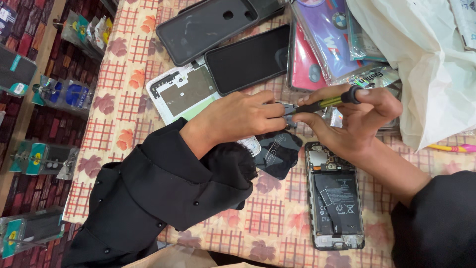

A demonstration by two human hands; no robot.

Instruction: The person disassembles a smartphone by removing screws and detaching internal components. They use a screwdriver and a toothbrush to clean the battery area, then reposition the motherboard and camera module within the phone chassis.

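Over the tablecloth (124, 106), both hands pinch screwdriver (325, 102).

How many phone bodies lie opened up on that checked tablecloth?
2: an opened phone with its black battery showing near the right wrist, and a white opened phone back beyond the left hand. Others may hide under the packets.

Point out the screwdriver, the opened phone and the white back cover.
screwdriver (331, 101), head view, on its yellow-green handle.
opened phone (334, 196), head view, on its black battery.
white back cover (184, 91), head view, on its grey inner panel.
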